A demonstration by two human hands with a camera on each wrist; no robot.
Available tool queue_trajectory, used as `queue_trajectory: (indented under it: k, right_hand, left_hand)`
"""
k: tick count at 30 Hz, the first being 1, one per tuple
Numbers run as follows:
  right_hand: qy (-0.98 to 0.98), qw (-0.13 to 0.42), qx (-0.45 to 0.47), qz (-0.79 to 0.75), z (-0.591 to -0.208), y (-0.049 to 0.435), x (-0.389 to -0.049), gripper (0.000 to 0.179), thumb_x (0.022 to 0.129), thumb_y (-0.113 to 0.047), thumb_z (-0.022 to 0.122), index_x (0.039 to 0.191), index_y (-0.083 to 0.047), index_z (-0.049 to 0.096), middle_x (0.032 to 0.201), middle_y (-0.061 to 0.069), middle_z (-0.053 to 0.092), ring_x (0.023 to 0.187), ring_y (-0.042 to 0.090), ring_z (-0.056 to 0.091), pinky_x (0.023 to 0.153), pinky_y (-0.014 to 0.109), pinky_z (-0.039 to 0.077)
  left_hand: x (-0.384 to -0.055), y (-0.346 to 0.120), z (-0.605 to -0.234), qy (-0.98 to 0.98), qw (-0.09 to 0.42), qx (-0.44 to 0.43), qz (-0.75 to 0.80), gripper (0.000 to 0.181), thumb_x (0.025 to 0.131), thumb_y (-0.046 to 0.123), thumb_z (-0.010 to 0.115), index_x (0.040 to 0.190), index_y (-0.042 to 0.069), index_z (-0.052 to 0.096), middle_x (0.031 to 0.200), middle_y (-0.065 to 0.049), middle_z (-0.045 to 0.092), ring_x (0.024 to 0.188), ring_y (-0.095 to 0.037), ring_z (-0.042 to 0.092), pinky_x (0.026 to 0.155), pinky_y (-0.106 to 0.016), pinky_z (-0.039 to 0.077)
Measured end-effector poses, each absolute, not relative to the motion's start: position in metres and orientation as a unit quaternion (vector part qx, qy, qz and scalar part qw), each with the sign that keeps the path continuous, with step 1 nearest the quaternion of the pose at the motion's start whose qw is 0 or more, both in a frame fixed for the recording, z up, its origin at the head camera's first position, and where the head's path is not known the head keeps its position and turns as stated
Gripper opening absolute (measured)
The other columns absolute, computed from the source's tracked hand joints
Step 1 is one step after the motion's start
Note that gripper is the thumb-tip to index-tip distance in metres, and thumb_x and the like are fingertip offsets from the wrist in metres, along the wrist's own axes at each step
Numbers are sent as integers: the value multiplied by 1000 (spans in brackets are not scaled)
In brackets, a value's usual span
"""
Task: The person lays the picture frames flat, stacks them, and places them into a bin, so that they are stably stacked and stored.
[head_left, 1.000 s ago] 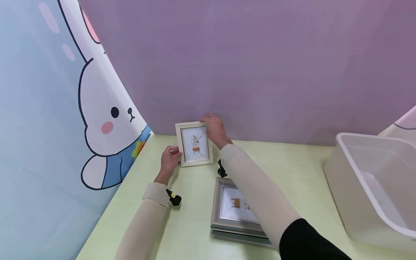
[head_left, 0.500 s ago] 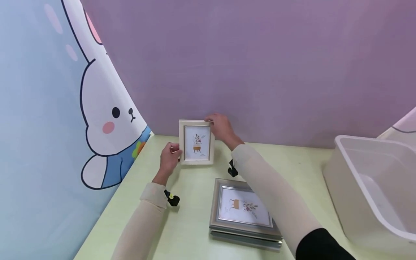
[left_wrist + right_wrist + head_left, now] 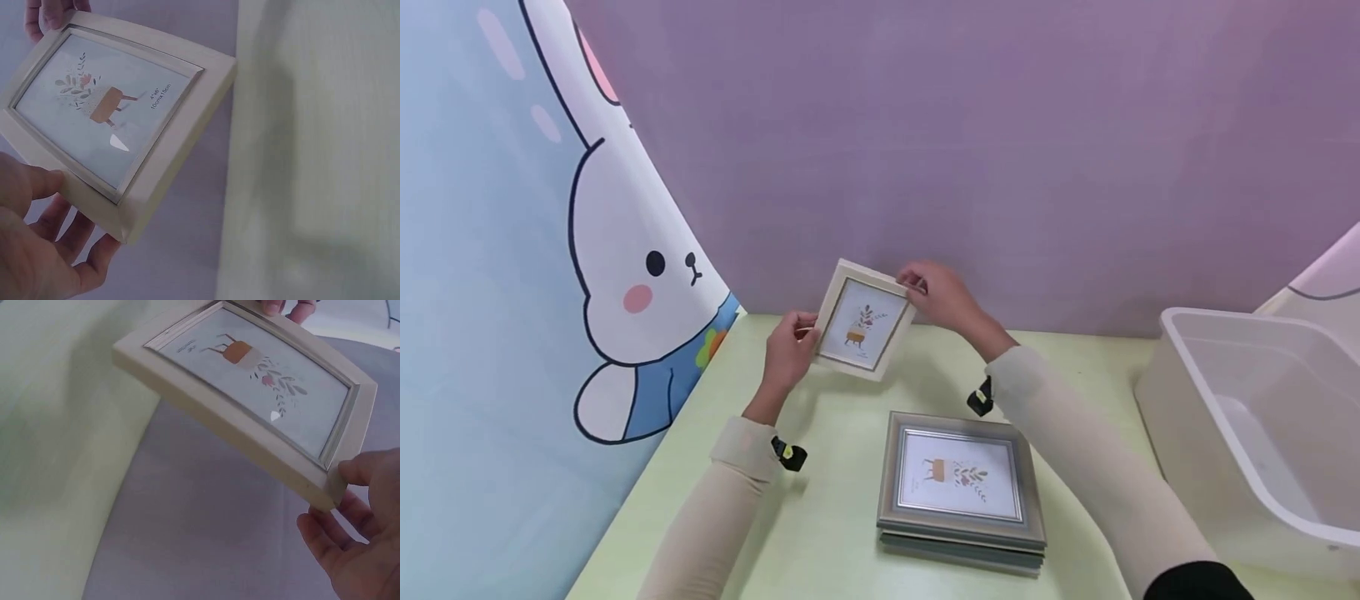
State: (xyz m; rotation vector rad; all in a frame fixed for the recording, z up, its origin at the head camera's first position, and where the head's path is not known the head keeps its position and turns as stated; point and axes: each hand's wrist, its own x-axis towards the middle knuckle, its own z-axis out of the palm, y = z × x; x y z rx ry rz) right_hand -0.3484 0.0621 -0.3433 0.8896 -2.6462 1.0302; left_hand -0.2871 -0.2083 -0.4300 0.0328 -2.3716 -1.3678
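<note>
Both hands hold a cream picture frame [image 3: 863, 321] with a plant print behind its pane, tilted clockwise and raised above the table near the back wall. My left hand [image 3: 790, 348] pinches its left edge toward the lower corner, thumb on the front and fingers behind, as the left wrist view shows of the picture frame [image 3: 106, 106]. At the upper right corner my right hand [image 3: 947, 298] pinches it; in the right wrist view the thumb of the right hand [image 3: 369, 519] lies on the border. Nearer me lies a stack of silver-grey picture frames [image 3: 958, 479], print side up.
A large white plastic bin [image 3: 1210, 433] stands at the right on the pale green table [image 3: 820, 517]. A purple backdrop [image 3: 1000, 150] rises behind the table, and a blue panel with a cartoon rabbit [image 3: 632, 283] borders the left.
The cream picture frame has gone from nearly upright to tilted clockwise, and it has lifted from the table. My right hand has shifted right along with its corner.
</note>
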Motion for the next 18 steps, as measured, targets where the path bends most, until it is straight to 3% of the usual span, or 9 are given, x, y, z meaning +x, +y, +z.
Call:
queue_trajectory:
  k: [7,18]
  right_hand:
    - [-864,85,311,386,-346,94,-330,19,99,-8,64,116,-3,67,106,14,69,96,27,65,85,41,58]
    - [-860,113,288,405,-354,125,-302,19,99,-9,65,118,-2,65,111,15,69,101,29,67,90,47,59]
  left_hand:
    - [-281,-194,-406,-865,216,-33,-452,22,98,7,64,120,5,66,118,-15,73,110,-31,70,90,-44,59]
    - [-271,-164,-375,-909,218,-93,-344,20,101,11,61,121,9,68,110,-14,74,100,-29,70,78,-44,59]
